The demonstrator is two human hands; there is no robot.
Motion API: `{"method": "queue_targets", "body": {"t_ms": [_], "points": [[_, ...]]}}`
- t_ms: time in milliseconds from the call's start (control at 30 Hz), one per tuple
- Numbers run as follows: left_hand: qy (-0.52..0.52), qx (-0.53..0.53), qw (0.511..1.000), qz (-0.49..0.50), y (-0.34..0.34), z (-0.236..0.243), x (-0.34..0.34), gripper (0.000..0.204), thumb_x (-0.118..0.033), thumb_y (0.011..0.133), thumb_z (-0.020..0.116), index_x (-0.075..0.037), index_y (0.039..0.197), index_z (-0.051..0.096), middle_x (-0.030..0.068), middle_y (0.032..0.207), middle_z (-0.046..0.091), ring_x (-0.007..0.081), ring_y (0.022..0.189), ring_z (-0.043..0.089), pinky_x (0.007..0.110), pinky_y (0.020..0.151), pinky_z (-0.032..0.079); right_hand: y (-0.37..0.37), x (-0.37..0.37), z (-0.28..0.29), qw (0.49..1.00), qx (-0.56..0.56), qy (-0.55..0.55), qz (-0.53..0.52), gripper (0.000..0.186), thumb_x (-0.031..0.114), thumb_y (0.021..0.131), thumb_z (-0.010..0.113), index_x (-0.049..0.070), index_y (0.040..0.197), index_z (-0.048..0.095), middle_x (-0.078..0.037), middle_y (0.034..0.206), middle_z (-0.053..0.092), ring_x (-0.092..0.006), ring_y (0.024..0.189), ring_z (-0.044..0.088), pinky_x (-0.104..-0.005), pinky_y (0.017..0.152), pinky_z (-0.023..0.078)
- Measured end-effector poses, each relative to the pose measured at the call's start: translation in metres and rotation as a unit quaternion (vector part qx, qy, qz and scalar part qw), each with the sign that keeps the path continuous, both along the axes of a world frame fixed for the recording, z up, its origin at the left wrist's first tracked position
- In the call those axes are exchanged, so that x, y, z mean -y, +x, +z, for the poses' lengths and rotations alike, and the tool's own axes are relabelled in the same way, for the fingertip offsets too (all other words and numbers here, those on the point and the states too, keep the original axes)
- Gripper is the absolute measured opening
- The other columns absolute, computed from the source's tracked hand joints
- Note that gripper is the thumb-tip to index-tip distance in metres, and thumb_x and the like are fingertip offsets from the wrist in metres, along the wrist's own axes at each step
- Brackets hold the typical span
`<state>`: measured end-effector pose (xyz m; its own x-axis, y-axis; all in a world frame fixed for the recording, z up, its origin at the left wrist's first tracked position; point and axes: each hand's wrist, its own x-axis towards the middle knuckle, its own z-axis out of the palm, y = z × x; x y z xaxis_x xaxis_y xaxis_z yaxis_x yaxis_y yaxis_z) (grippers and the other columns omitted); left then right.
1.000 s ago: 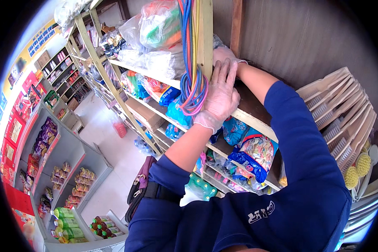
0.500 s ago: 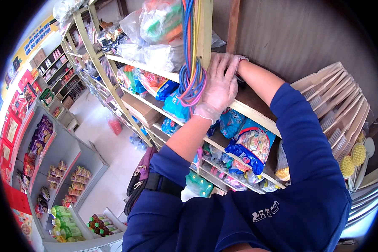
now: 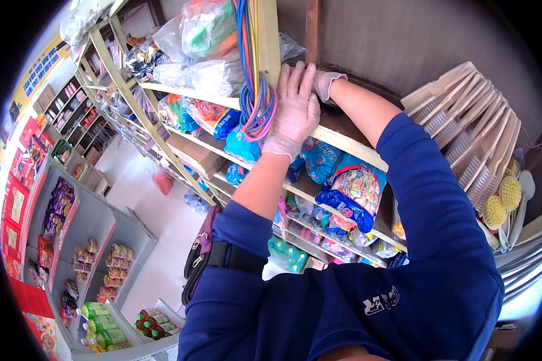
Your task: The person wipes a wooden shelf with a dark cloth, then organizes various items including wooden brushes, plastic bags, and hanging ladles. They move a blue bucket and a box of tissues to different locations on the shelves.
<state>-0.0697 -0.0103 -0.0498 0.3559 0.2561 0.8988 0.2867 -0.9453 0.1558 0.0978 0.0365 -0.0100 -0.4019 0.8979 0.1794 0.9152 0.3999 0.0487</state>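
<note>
My left hand (image 3: 295, 105), in a clear plastic glove, lies with fingers extended against the cream shelf frame (image 3: 271, 42), just right of a looped bundle of coloured cords (image 3: 256, 117). My right hand (image 3: 325, 84), also gloved, reaches to the back of the dark shelf board (image 3: 343, 123) behind my left hand; its fingers are mostly hidden. Bagged goods in white and clear plastic (image 3: 208, 75) sit on the shelf to the left, and blue packets (image 3: 319, 159) fill the level below.
Wooden brushes (image 3: 457, 132) and yellow round brushes (image 3: 509, 192) stand at the right. A cardboard box (image 3: 196, 156) sits on the rack. A grey display shelf (image 3: 96, 216) with snacks and bottles (image 3: 105, 325) runs along the left across the aisle floor (image 3: 132, 174). Bags sit atop the rack (image 3: 81, 21).
The view has shifted, so the rack appears farther left and higher. My left hand remains beside the cords, its fingers a little straighter; my right hand stays behind it.
</note>
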Motion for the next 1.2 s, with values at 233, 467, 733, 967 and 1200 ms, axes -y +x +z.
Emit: {"method": "queue_targets", "body": {"t_ms": [233,467,733,967,1200], "points": [[0.012,0.017,0.999,-0.039,-0.001,-0.005,-0.006,0.062,-0.029,0.084,0.052,-0.015,0.142,0.035,0.0162,0.146,0.031,0.0440,0.135,0.023,0.056,0.109,0.020,-0.023,0.043,0.007,0.997,-0.050,0.007,0.057,0.033,0.031,0.084,0.059,0.007,0.107,0.059,-0.018,0.103,0.062,-0.0336,0.096,0.057,-0.0409,0.082,0.046],[0.001,0.051,0.986,-0.161,-0.006,-0.005,-0.019,0.070,-0.036,0.090,0.050,-0.005,0.146,0.023,0.0183,0.149,0.025,0.0379,0.138,0.020,0.045,0.114,0.016,-0.027,0.052,-0.005,0.994,-0.106,0.027,-0.020,0.042,0.037,0.084,0.053,0.008,0.113,0.059,-0.022,0.105,0.064,-0.0409,0.096,0.060,-0.0431,0.080,0.048],[-0.178,0.164,0.915,-0.322,-0.012,0.011,0.007,0.050,-0.031,0.098,0.041,-0.005,0.140,0.039,0.0116,0.143,0.040,0.0243,0.134,0.034,0.035,0.111,0.023,-0.049,0.115,0.012,0.977,-0.166,-0.028,-0.131,0.052,0.046,0.086,0.053,0.008,0.121,0.058,-0.022,0.100,0.066,-0.0376,0.092,0.062,-0.0425,0.081,0.047],[-0.138,0.136,0.919,-0.343,-0.010,0.034,0.012,0.039,-0.030,0.099,0.042,-0.003,0.123,0.056,0.0129,0.124,0.056,0.0246,0.114,0.054,0.035,0.099,0.041,-0.040,0.151,0.018,0.953,-0.289,-0.083,-0.035,0.040,0.030,0.083,0.064,0.008,0.117,0.062,-0.015,0.104,0.066,-0.0218,0.093,0.061,-0.0328,0.084,0.046],[0.021,0.073,0.985,-0.153,0.021,0.008,-0.017,0.032,-0.021,0.090,0.051,-0.004,0.116,0.059,0.0192,0.119,0.057,0.0364,0.115,0.050,0.044,0.101,0.038,0.025,0.105,0.007,0.961,-0.153,0.060,-0.221,0.036,0.033,0.086,0.058,0.009,0.114,0.062,-0.017,0.111,0.063,-0.0352,0.105,0.058,-0.0419,0.090,0.045]]}}
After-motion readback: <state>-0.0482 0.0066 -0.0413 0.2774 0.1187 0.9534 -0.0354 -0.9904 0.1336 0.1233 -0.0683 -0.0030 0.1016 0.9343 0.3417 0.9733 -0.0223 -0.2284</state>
